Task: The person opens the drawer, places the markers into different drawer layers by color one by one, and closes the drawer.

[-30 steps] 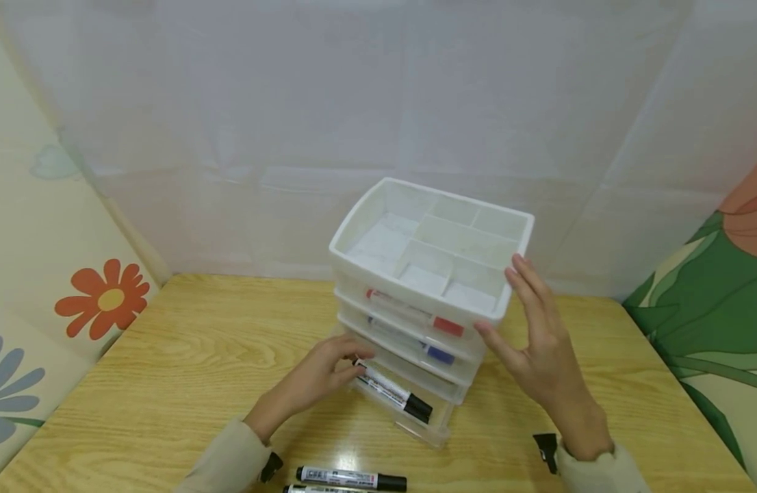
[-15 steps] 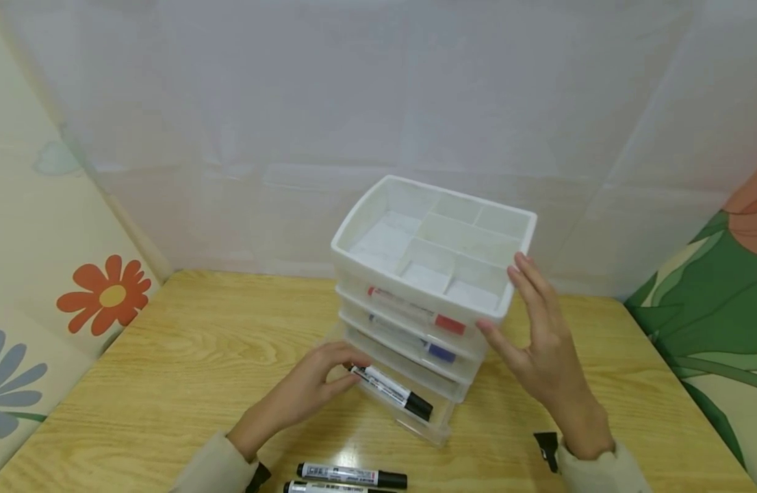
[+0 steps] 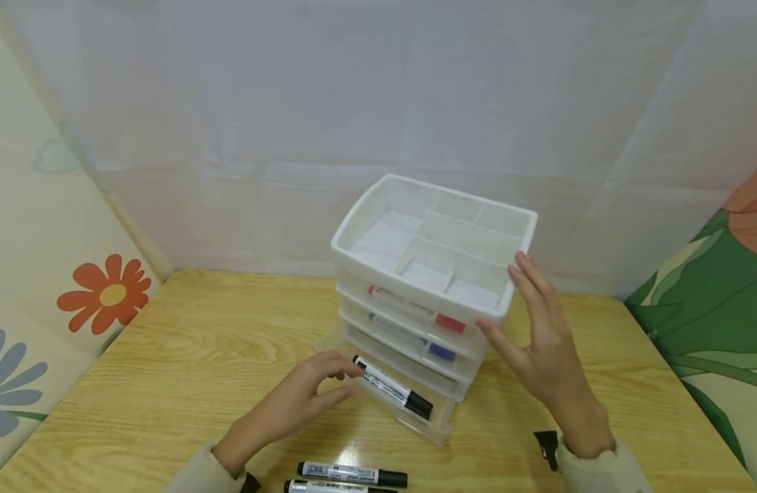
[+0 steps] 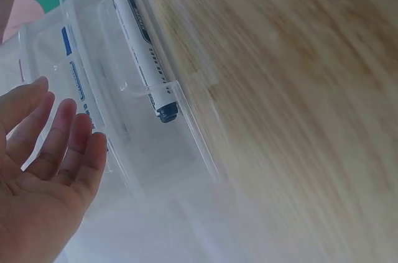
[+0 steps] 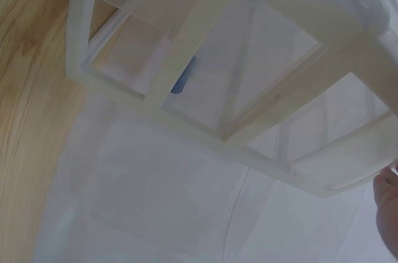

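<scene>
A white plastic drawer organizer (image 3: 424, 311) stands on the table, its lowest clear drawer (image 3: 424, 428) pulled out. In that drawer lies a black-capped marker (image 3: 391, 387), seen also in the left wrist view, where the marker (image 4: 143, 51) is in full sight. My left hand (image 3: 295, 397) hovers just left of the marker's end, fingers loosely bent and nothing in them. With straight fingers my right hand (image 3: 541, 349) rests on the organizer's right side, thumb at the front corner of the top tray. In the right wrist view only part of this hand (image 5: 387, 204) shows.
Through the closed drawer fronts show a red marker (image 3: 415, 308) and, below it, a blue marker (image 3: 415, 339). Two black-capped markers, the farther marker (image 3: 338, 472) and the nearer marker (image 3: 329, 487), lie at the table's (image 3: 231, 342) front. A white sheet (image 3: 261, 137) hangs behind.
My left hand has let go of the black-capped marker and drawn back left and toward me, leaving it lying in the lowest drawer. The right hand stays against the organizer.
</scene>
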Demonstrator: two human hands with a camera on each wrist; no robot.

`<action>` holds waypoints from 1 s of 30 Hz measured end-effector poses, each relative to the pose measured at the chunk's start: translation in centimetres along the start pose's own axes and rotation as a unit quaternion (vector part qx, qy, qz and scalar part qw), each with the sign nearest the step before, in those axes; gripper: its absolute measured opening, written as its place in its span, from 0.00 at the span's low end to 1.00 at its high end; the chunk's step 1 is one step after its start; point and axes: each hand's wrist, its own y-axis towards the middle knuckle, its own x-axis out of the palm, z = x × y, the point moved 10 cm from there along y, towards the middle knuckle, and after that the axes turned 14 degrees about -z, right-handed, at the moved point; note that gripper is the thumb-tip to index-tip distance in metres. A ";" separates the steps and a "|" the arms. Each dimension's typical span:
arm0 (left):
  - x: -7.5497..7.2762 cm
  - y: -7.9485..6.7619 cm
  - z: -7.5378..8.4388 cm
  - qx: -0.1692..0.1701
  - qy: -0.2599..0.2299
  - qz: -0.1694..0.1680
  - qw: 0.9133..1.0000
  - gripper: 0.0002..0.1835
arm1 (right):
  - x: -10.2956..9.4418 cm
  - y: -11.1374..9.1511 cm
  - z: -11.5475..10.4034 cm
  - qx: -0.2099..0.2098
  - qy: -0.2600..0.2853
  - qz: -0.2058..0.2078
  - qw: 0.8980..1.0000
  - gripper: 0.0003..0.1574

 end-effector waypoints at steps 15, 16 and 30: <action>1.1 -1.4 -0.6 0.012 -0.030 -0.037 0.999 0.14 | -0.1 0.0 -0.2 -0.007 -0.008 0.009 1.000 0.48; 1.2 -1.5 -0.6 0.012 -0.029 -0.039 0.999 0.13 | -0.1 0.0 -0.2 -0.007 -0.008 0.008 1.000 0.48; 2.4 -2.7 -1.1 0.002 -0.055 -0.092 0.994 0.12 | -0.1 -0.1 -0.1 -0.008 -0.007 0.004 1.000 0.47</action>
